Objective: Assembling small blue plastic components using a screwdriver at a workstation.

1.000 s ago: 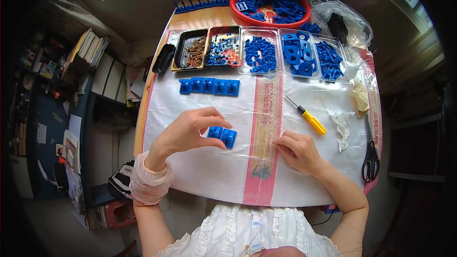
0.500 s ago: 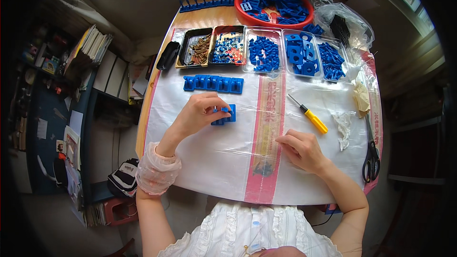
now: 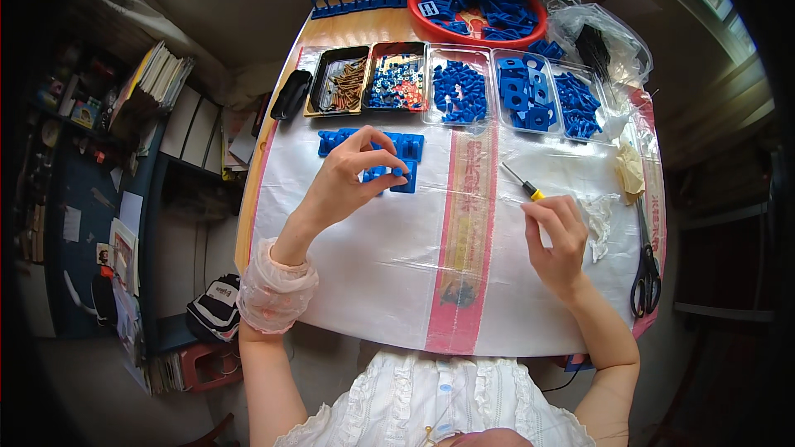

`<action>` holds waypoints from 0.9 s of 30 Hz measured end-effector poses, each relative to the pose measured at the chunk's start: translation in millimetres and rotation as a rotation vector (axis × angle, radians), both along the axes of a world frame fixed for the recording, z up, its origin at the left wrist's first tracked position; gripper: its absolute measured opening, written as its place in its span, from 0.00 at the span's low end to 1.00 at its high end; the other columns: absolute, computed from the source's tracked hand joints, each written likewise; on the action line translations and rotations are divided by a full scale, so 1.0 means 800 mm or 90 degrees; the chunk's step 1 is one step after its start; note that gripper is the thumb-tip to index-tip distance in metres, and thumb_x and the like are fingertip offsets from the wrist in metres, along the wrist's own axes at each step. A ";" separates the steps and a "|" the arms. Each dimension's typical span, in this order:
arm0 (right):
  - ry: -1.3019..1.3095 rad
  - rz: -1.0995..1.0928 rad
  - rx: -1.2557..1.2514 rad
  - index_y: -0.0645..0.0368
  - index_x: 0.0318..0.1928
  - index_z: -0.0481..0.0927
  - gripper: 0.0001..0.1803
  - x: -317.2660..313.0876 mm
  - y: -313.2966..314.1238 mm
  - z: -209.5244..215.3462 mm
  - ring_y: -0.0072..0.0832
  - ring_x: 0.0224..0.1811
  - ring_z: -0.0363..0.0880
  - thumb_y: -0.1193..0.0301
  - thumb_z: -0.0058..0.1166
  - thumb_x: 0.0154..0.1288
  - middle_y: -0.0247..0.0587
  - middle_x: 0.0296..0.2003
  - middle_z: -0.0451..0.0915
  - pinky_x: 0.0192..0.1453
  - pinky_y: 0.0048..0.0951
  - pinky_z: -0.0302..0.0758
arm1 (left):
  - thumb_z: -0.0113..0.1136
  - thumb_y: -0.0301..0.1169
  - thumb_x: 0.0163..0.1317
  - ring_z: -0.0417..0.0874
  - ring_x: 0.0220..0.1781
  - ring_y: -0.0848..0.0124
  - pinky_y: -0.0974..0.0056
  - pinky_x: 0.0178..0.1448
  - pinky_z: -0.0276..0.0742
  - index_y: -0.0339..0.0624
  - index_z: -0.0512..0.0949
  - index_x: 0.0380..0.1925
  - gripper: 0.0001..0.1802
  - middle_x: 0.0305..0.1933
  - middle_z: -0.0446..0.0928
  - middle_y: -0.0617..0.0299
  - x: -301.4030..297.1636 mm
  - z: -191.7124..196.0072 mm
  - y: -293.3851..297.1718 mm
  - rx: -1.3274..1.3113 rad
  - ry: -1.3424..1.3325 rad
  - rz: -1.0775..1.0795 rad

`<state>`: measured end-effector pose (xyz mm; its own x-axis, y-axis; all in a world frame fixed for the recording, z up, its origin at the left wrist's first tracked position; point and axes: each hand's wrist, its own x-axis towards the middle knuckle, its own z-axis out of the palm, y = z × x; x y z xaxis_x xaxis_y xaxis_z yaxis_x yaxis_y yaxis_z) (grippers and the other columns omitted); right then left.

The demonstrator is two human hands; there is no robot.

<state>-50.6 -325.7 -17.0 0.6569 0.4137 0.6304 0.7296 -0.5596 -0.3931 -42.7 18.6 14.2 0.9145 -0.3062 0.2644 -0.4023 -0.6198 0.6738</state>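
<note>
My left hand point(image 3: 344, 182) pinches a small blue plastic part point(image 3: 398, 172) between thumb and forefinger. Under those fingertips lie blue plastic plates point(image 3: 407, 185), partly hidden by the hand. Just behind them stretches a row of blue plastic brackets point(image 3: 410, 146), and the two sets look close together or touching. My right hand point(image 3: 556, 240) hovers over the handle of a yellow screwdriver point(image 3: 537, 194), with its fingers curled and the thumb apart from them. Nothing shows between those fingers. Most of the handle is hidden behind this hand.
Trays of brown screws point(image 3: 344, 87), small nuts point(image 3: 397, 87) and blue parts point(image 3: 460, 93) line the back. Behind stand a red basin point(image 3: 476, 37) of blue pieces and a blue rack point(image 3: 360, 7) with upright screws. Black scissors point(image 3: 645, 281) and crumpled tissue point(image 3: 598, 219) lie right.
My left hand and the blue plates under it have shifted away from me, toward the bracket row. My right hand has lifted and moved right, over the screwdriver, which lies in the same place.
</note>
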 end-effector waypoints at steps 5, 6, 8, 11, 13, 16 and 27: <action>0.055 -0.225 -0.262 0.60 0.49 0.80 0.18 0.008 -0.008 0.007 0.39 0.50 0.75 0.71 0.69 0.60 0.43 0.47 0.76 0.50 0.39 0.74 | 0.58 0.34 0.77 0.86 0.49 0.70 0.65 0.53 0.87 0.46 0.78 0.48 0.07 0.65 0.77 0.49 -0.029 -0.009 -0.063 -0.612 0.294 -0.095; 0.072 -0.247 -0.309 0.60 0.49 0.79 0.19 0.007 -0.010 0.003 0.39 0.50 0.75 0.68 0.69 0.60 0.44 0.47 0.76 0.52 0.39 0.73 | 0.54 0.37 0.79 0.87 0.47 0.71 0.67 0.53 0.88 0.47 0.75 0.50 0.08 0.66 0.76 0.47 -0.037 -0.006 -0.079 -0.772 0.486 -0.107; 0.097 -0.256 -0.346 0.60 0.46 0.78 0.17 0.005 -0.011 -0.002 0.39 0.49 0.74 0.67 0.68 0.61 0.43 0.45 0.75 0.51 0.39 0.72 | 0.47 0.38 0.82 0.88 0.46 0.72 0.71 0.52 0.89 0.48 0.70 0.52 0.08 0.68 0.75 0.43 -0.043 -0.023 -0.099 -0.846 0.640 -0.111; 0.095 -0.261 -0.371 0.58 0.42 0.77 0.14 0.005 -0.011 -0.010 0.38 0.48 0.74 0.67 0.67 0.63 0.43 0.43 0.74 0.52 0.39 0.72 | 0.48 0.32 0.81 0.87 0.53 0.70 0.73 0.54 0.89 0.45 0.70 0.53 0.07 0.65 0.77 0.44 -0.042 -0.044 -0.124 -0.941 0.676 -0.049; 0.085 -0.255 -0.357 0.58 0.42 0.76 0.13 0.006 -0.012 -0.009 0.38 0.46 0.75 0.68 0.66 0.63 0.42 0.41 0.75 0.49 0.40 0.73 | 0.50 0.29 0.80 0.86 0.59 0.66 0.70 0.60 0.89 0.43 0.70 0.55 0.09 0.65 0.77 0.45 -0.037 -0.049 -0.131 -0.987 0.664 -0.029; 0.120 -0.222 -0.251 0.60 0.42 0.76 0.11 0.008 -0.010 -0.005 0.39 0.40 0.79 0.72 0.65 0.65 0.43 0.37 0.78 0.42 0.40 0.74 | 0.51 0.28 0.80 0.84 0.63 0.63 0.67 0.64 0.88 0.43 0.71 0.58 0.11 0.67 0.76 0.45 -0.032 -0.058 -0.128 -0.948 0.611 -0.035; 0.494 0.063 0.233 0.64 0.44 0.78 0.07 -0.007 0.001 -0.024 0.17 0.30 0.78 0.77 0.63 0.70 0.36 0.29 0.83 0.35 0.22 0.72 | 0.55 0.31 0.79 0.88 0.56 0.65 0.63 0.62 0.86 0.42 0.75 0.64 0.17 0.56 0.84 0.54 -0.022 -0.075 -0.098 -0.688 0.423 0.000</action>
<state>-55.9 -324.7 -36.5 0.9285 0.3502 0.1233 0.2188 -0.2479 -0.9437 -60.6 -59.6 -45.5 0.9666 -0.2212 -0.1293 0.2058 0.3699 0.9060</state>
